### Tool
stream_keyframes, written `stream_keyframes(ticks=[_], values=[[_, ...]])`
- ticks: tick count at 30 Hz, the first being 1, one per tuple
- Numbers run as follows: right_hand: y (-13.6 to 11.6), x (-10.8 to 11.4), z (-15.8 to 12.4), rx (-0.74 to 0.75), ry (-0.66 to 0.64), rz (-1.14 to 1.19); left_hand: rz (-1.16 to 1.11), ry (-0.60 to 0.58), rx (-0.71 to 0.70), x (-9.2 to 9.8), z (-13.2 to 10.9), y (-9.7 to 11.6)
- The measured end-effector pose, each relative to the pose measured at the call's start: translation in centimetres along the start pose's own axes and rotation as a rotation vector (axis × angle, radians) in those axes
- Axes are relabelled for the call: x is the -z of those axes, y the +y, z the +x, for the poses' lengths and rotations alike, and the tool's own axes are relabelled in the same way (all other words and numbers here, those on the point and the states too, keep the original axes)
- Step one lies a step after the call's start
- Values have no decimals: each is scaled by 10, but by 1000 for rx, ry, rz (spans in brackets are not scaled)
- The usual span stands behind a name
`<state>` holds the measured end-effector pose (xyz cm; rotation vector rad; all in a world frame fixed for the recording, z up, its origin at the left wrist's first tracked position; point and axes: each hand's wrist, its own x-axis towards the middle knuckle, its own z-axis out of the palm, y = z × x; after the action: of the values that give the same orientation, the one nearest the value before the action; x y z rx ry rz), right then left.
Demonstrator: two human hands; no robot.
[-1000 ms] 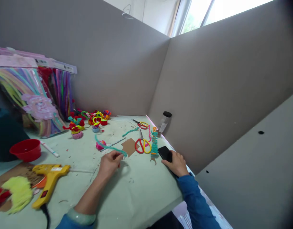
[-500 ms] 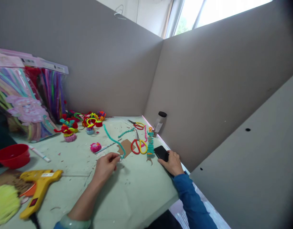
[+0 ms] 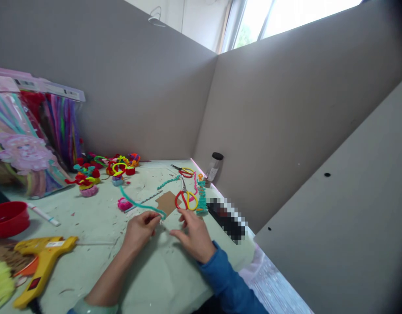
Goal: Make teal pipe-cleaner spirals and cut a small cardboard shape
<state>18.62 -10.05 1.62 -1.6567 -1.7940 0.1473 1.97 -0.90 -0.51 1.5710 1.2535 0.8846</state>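
My left hand (image 3: 140, 232) pinches the lower end of a teal pipe cleaner (image 3: 135, 203), which curves up and leftward over the table. Close by on the right is my right hand (image 3: 194, 235), its thumb and fingers apart with nothing between them. Just beyond its fingertips lie red-and-yellow-handled scissors (image 3: 191, 202). A brown cardboard piece (image 3: 167, 201) rests flat behind the pipe cleaner. To the right of the scissors lies a teal and orange wound pipe-cleaner piece (image 3: 201, 198). The dark phone (image 3: 225, 218) on the table's right side is blurred into blocks.
A yellow glue gun (image 3: 45, 266) and a red bowl (image 3: 11, 218) are at left. Bagged pipe cleaners (image 3: 24, 144) lean against the grey partition, near colourful fuzzy figures (image 3: 87, 187). A second pair of scissors (image 3: 186, 172) and a black-lidded jar (image 3: 214, 165) stand farther back.
My right hand has let go of the phone and moved left, beside my left hand. The pipe cleaner's free end has swung down and left. The view has shifted slightly.
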Motion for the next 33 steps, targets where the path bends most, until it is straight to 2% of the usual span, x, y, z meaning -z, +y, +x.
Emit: stream_keyframes(ticks=[2, 5, 8, 12, 14, 17, 19, 21, 23, 27, 29, 33], values=[[-18, -14, 4, 35, 1, 76, 7, 0, -12, 0, -1, 1], [-29, -27, 10, 116, 29, 99, 6, -24, -42, 1, -1, 2], [-29, -32, 14, 135, 56, 52, -34, -42, -40, 1, -1, 2], [-21, -38, 16, 144, 70, -50, -6, 38, -5, 0, 1, -1], [-18, -44, 15, 183, 51, -80, -55, 31, 13, -1, 3, -4], [-16, -50, 15, 264, 9, -64, -144, 6, 36, -1, 5, -8], [-16, -49, 20, 285, -5, -11, -120, 2, 39, 0, 6, -8], [-15, -46, 30, 246, -22, 80, -79, -15, 17, 4, 5, -5], [-13, -42, 44, 137, -60, 206, -7, -29, -33, 7, 3, -1], [-10, -43, 67, -36, -196, 520, 189, 77, -220, 13, 0, 7], [-7, -49, 72, -82, -184, 668, 162, 99, -176, 14, 1, 7], [-1, -64, 70, -122, -55, 827, -141, 3, 36, 13, 5, 7]])
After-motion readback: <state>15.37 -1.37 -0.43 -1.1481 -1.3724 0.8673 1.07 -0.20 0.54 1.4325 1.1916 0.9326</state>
